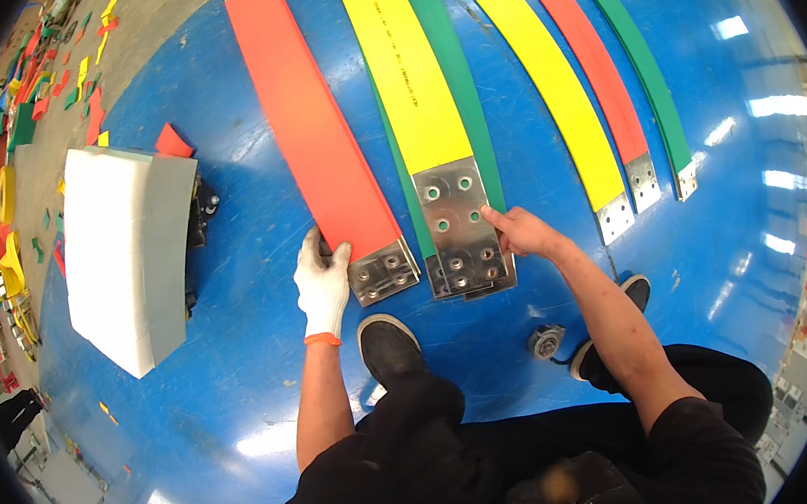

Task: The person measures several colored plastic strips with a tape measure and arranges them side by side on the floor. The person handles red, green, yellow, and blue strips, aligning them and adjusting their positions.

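The left hand [322,283], in a white glove with an orange cuff, lies flat with fingers together on the near left edge of the red bar [316,130], touching it just beside its bare metal end plate [384,272]; nothing is clamped in it. The right hand [522,232] is bare; its forefinger [493,215] sticks out alone and touches the right edge of the bored plate [459,228], the other fingers curled in, gripping nothing.

That plate ends the yellow bar [404,70], which lies just right of the red bar on top of a green bar [456,84]; more plates are stacked under it. Further right of the red bar lie a second yellow bar [552,85], a second red one [588,53] and a thin green one [642,68], each with a metal end, all on the blue floor [243,391].

Left of the red bar stands a white block [126,257]; beyond it coloured scraps [34,92] litter the grey floor. Near the red bar's end sits the person's black shoe [388,349]; a small round metal part [546,342] lies right of the shoe.
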Motion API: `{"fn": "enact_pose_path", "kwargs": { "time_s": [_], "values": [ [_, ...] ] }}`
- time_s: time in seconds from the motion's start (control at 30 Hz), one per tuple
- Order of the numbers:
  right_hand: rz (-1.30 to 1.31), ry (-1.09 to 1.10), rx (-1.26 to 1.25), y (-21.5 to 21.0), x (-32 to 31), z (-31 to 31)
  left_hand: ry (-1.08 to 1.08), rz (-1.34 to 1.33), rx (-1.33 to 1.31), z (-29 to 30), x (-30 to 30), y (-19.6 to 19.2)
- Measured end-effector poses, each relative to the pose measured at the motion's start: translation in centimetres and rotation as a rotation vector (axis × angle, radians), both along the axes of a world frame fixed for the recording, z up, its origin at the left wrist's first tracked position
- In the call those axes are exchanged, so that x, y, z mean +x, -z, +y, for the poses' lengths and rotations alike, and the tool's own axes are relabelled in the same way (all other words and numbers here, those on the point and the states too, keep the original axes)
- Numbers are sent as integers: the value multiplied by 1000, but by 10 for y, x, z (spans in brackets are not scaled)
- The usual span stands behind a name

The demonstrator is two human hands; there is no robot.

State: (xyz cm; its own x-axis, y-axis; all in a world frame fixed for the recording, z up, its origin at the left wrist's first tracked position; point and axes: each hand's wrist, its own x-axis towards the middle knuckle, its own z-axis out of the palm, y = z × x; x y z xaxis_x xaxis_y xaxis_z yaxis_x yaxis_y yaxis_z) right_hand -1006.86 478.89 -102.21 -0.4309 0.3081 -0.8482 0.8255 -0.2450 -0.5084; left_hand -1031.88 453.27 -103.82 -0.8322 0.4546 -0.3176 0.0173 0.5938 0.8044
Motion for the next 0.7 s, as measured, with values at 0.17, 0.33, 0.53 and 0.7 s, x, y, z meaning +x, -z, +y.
{"fn": "enact_pose_path", "kwargs": {
  "time_s": [0.17,0.33,0.53,0.7],
  "values": [
    [32,-98,119,-1,0,-4,22,20,-21,2,-10,1],
    [35,-93,82,1,3,-3,38,21,21,-1,-8,-1],
    [60,-81,88,1,3,-4,61,-50,-30,-1,-1,-2],
    [55,-85,91,-2,1,-4,49,-116,-91,7,-18,-10]
  ]
}}
